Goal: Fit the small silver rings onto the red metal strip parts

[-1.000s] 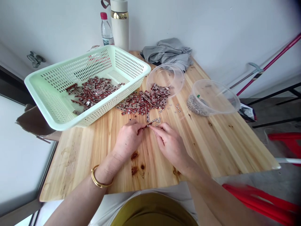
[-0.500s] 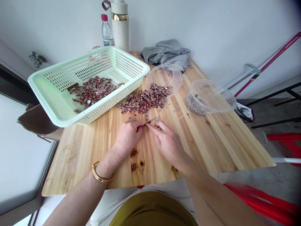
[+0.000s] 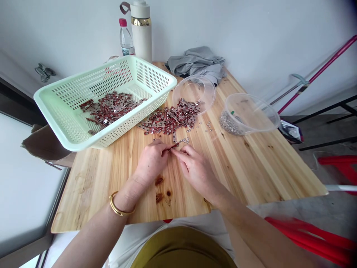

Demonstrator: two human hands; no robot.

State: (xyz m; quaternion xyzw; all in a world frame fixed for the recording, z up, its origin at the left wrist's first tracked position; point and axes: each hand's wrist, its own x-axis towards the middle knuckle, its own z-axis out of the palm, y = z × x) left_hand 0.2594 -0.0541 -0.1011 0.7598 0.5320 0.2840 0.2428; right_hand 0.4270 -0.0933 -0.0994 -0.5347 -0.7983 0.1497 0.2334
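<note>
My left hand (image 3: 153, 159) is closed in a pinch on a small reddish-brown strip (image 3: 174, 146), which sticks out to the right of the fingertips. My right hand (image 3: 196, 168) meets it from the right, thumb and fingers pressed together at the strip's near edge. Whatever lies between those fingertips is too small to make out. Just beyond the hands, several small silver metal pieces (image 3: 184, 140) lie on the table. Behind them is a heap of similar strips (image 3: 170, 120) with metal studs or holes.
A pale green basket (image 3: 134, 127) with more strips stands at the left. A clear lid or shallow bowl (image 3: 208, 87) leans behind the heap. To the right, a clear tub (image 3: 252, 131) contains small metal pieces. Grey cloth (image 3: 195, 61), a flask (image 3: 142, 39) and a bottle (image 3: 126, 39) are at the back.
My right fingertips have shifted slightly left and down along the strip, closer to my left fingers. The left hand stays nearly still, and the view has moved only a little.
</note>
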